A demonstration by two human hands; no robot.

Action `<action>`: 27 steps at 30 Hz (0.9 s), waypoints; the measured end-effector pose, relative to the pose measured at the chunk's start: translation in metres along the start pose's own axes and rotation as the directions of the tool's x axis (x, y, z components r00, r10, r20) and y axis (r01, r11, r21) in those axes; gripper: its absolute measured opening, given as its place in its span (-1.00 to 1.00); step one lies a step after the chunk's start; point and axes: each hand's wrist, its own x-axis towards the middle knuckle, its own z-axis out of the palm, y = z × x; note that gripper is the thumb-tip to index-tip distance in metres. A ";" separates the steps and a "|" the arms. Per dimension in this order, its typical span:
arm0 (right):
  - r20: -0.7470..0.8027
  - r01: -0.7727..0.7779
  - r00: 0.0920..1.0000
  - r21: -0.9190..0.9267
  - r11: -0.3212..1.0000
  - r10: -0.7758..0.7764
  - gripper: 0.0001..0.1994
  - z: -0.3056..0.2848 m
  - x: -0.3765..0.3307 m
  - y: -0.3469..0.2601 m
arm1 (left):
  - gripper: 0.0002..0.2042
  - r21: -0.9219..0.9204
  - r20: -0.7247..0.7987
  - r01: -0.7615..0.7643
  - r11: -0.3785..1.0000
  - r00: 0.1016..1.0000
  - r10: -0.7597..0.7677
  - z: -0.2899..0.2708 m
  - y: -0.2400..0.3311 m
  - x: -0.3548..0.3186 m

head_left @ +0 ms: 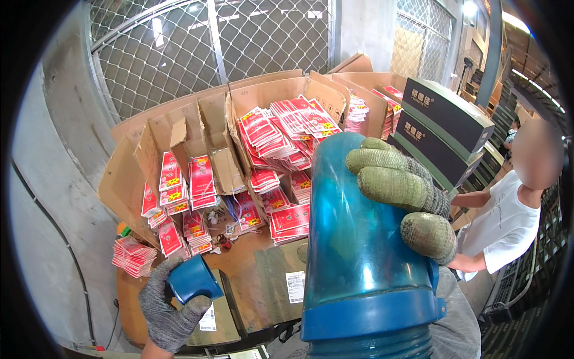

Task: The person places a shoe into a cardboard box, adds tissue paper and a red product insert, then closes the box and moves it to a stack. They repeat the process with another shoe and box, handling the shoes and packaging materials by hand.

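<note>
A large translucent blue bottle [362,245] looms close in front of me, its base pointing up and away and its ribbed neck running off the lower edge. My right hand [406,185], in a worn greenish knit glove, grips it with fingers wrapped over its right side; most of that palm is hidden behind the bottle. Lower left, my left hand [170,308], in a dark grey knit glove, pinches a blue cup-shaped cap [194,279] between thumb and fingers. Beneath the cap lies a flat dark green box [224,305] with a white label, on the brown table [134,299].
Behind stand open cardboard boxes [149,149] with stacks of red printed packets [263,134]. Dark green boxes [439,116] are piled at the right, near a person in a white shirt [502,221]. Wire mesh [269,45] and a grey wall [54,197] border the table.
</note>
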 end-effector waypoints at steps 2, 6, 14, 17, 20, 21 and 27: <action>-0.032 0.030 0.999 0.003 1.000 -0.030 -0.53 0.004 -0.001 0.003 | -0.12 0.058 0.002 0.004 0.998 1.000 -0.004 -0.005 0.002 -0.002; 0.034 0.005 0.999 0.020 1.000 -0.006 -0.53 0.000 0.006 0.004 | -0.11 0.051 -0.013 0.002 0.999 1.000 -0.001 -0.008 0.001 -0.005; 0.093 -0.020 0.995 0.008 1.000 0.019 -0.51 -0.007 0.022 -0.002 | -0.11 0.065 0.014 -0.007 0.998 1.000 0.006 -0.005 0.001 -0.002; 0.091 -0.028 0.995 0.004 1.000 0.028 -0.50 -0.010 0.024 -0.004 | -0.11 0.081 0.019 -0.002 0.997 1.000 0.000 -0.004 0.003 -0.001; 0.071 -0.013 0.997 -0.015 1.000 0.014 -0.51 -0.010 0.021 -0.001 | -0.12 0.076 0.019 -0.005 0.997 1.000 0.004 -0.003 0.003 0.000; 0.058 -0.001 0.998 -0.026 1.000 0.002 -0.50 -0.009 0.021 0.000 | -0.12 0.070 0.023 -0.009 0.997 1.000 0.008 -0.001 0.003 0.002; -0.154 0.024 0.988 0.111 0.994 -0.007 -0.46 0.035 -0.007 0.021 | -0.13 0.178 -0.021 -0.008 0.984 1.000 0.012 -0.012 0.004 -0.008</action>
